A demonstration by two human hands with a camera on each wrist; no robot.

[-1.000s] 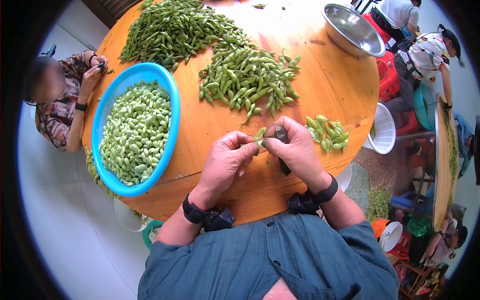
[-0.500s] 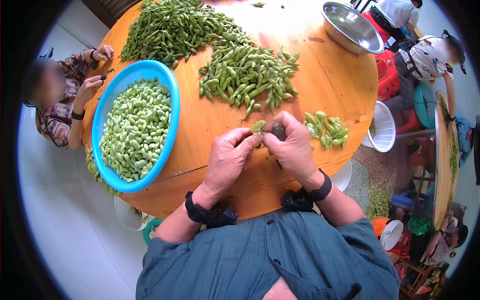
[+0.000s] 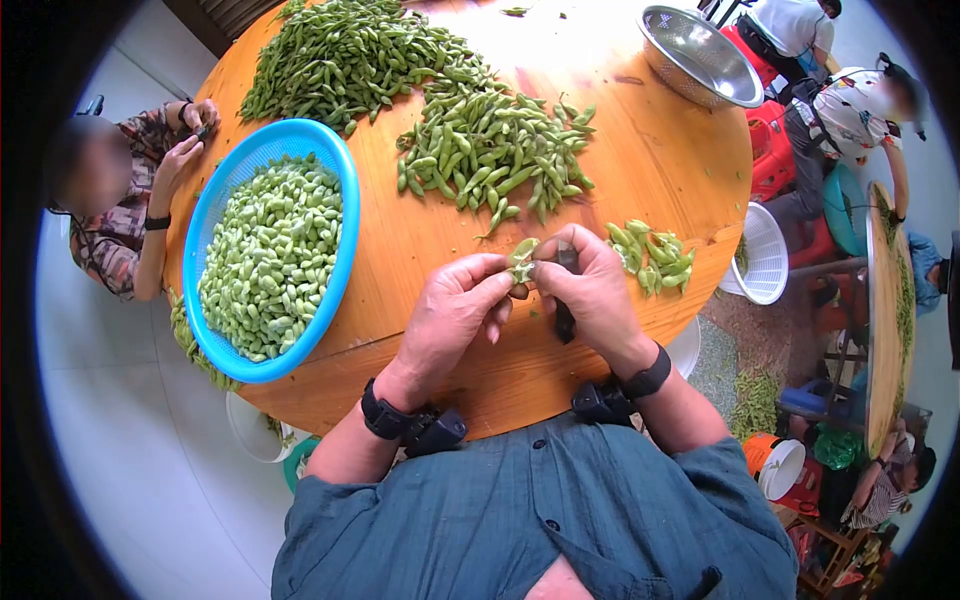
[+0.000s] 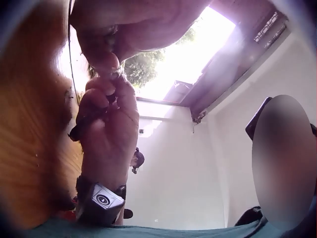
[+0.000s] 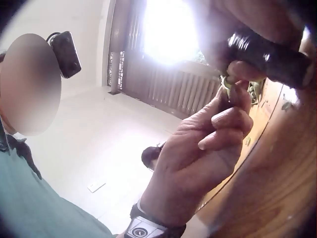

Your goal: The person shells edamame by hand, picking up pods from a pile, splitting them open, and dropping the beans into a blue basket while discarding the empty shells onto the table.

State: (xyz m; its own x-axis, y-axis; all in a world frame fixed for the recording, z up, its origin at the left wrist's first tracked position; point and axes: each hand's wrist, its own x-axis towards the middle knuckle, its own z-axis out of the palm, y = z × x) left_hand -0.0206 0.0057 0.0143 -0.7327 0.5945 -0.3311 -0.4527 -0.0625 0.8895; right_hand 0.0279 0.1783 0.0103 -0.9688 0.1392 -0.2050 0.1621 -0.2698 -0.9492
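My left hand (image 3: 452, 312) pinches a green pod (image 3: 523, 252) between thumb and fingertips, over the wooden table. My right hand (image 3: 590, 293) meets it there, its thumb and forefinger at the pod's other side; a dark object (image 3: 566, 322) is held in or worn on that hand. In the right wrist view a black cylindrical piece (image 5: 267, 59) lies along the right fingers, and the left hand (image 5: 198, 148) holds the pod from below. A small heap of opened-looking pods (image 3: 652, 258) lies beside the right hand. Beyond both hands is a pile of whole pods (image 3: 495, 155).
A blue basket (image 3: 349, 230) of shelled beans stands at the left. A larger pod pile (image 3: 345, 60) is at the back, a metal colander (image 3: 700, 57) at the back right. One person (image 3: 120, 215) sits at the left edge; others are around another table (image 3: 880, 330) at the right.
The pod between my hands has changed angle and looks split, with pale inside showing. My right hand has turned slightly, showing more of the dark object. The person at left has brought both hands together.
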